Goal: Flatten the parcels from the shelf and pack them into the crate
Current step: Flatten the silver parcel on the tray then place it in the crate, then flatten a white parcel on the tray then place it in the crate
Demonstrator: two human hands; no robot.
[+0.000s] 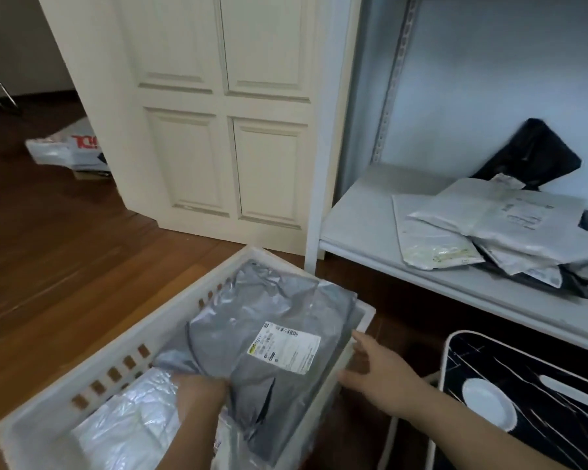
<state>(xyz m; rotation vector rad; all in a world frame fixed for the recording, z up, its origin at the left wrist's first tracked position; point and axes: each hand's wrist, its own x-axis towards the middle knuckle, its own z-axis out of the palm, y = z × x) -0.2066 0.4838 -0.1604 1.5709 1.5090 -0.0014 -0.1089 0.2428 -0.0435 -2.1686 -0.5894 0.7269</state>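
A white slotted crate stands on the wooden floor at the lower left. Inside it lies a grey parcel with a white label, over a paler plastic parcel. My left hand is down in the crate, gripping the grey parcel's near left edge. Outside the crate's right wall, my right hand has straight fingers against that wall beside the parcel's edge. On the white shelf at the right sits a heap of several white and grey parcels, with a black parcel leaning behind them.
A cream panelled door stands open behind the crate. The shelf's upright post meets the floor just past the crate's far corner. A black-and-white patterned object lies under the shelf at the lower right. A printed bag lies on the floor at the far left.
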